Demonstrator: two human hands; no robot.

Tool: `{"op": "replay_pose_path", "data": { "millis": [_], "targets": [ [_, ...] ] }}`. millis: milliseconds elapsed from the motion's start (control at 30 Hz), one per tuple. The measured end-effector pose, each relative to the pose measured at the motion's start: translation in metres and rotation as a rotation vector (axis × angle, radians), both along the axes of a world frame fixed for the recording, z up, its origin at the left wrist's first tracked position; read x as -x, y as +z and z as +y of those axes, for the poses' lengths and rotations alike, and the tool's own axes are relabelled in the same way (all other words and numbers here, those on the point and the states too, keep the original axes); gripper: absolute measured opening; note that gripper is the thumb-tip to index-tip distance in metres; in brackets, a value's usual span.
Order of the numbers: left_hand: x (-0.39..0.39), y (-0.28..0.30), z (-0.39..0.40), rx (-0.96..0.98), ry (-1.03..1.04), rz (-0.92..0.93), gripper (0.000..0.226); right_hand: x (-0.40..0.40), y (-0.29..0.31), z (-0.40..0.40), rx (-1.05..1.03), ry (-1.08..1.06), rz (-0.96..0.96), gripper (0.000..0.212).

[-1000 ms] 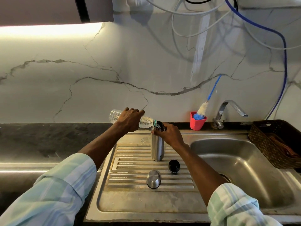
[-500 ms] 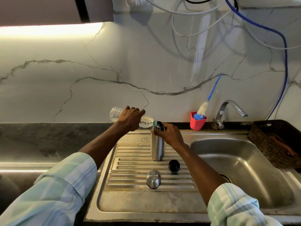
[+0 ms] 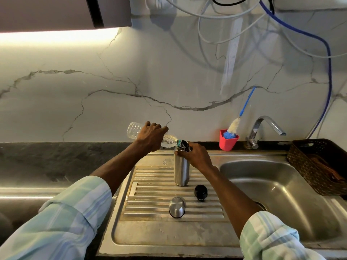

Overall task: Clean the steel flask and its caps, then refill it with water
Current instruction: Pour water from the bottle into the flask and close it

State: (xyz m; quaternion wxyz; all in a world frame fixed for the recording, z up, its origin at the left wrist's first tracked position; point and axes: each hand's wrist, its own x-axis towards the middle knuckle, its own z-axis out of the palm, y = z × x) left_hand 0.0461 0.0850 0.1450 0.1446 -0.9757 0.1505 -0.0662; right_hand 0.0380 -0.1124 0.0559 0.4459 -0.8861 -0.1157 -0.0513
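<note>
Tipping plastic bottle (image 3: 134, 130) into open steel flask (image 3: 181, 170); water inside bottle.

Single head view, looking forward-down, near sink drainboard (image 3: 169, 233).

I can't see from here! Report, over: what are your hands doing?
Left hand tips plastic bottle into flask. Right hand grips flask neck. Both caps off, nothing blocking.

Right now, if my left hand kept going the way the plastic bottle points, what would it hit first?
Likely the open steel flask: the left hand tips the clear plastic bottle, mouth at the flask's rim.
</note>
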Motion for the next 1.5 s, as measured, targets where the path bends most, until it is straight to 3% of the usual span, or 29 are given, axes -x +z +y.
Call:
{"op": "replay_pose_path", "data": {
  "millis": [933, 1133, 1500],
  "targets": [
    [-0.007, 0.012, -0.027, -0.299, 0.022, -0.15, 0.041, 0.002, 0.003, 0.0, -0.014, 0.005, 0.033, 0.047],
    [-0.008, 0.02, -0.044, -0.504, 0.021, -0.143, 0.036, 0.002, 0.005, 0.001, 0.033, 0.003, 0.037, 0.043],
    [-0.012, 0.023, -0.08, -0.856, 0.001, -0.181, 0.05, 0.01, 0.016, 0.002, 0.089, -0.006, 0.039, 0.046]
  ]
}}
